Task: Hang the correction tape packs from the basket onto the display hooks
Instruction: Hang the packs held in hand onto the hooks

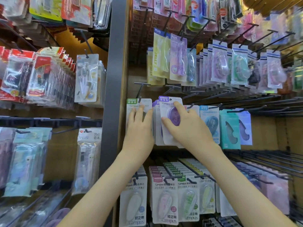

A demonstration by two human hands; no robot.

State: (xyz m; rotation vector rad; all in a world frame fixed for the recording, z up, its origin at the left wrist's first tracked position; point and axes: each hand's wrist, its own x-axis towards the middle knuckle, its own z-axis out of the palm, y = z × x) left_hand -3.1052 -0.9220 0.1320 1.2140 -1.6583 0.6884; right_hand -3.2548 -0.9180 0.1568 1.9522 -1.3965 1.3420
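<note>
1. The grey upright post of the shelving runs from top to bottom. Both hands work just to the right of it, about halfway up.
2. The right hand holds a white card correction tape pack with a purple label and an oval purple dispenser. The thumb and forefinger lie on the pack's front, and the other fingers curl at its right edge.
3. This purple-labelled pack is tilted slightly. It lies in front of other purple-labelled packs, in the second column to the right of the post. I cannot tell whether its hang hole is on a hook.
4. The left hand lies flat with straight fingers on a white card pack with a green label. This green-labelled pack is right beside the post and hangs from a black wire hook.
5. Farther right of the post, past the right hand, hang a blue-labelled pack and then a teal carton.
6. Lower down, right of the post, rows of white card packs with pastel dispensers hang under the forearms.
</note>
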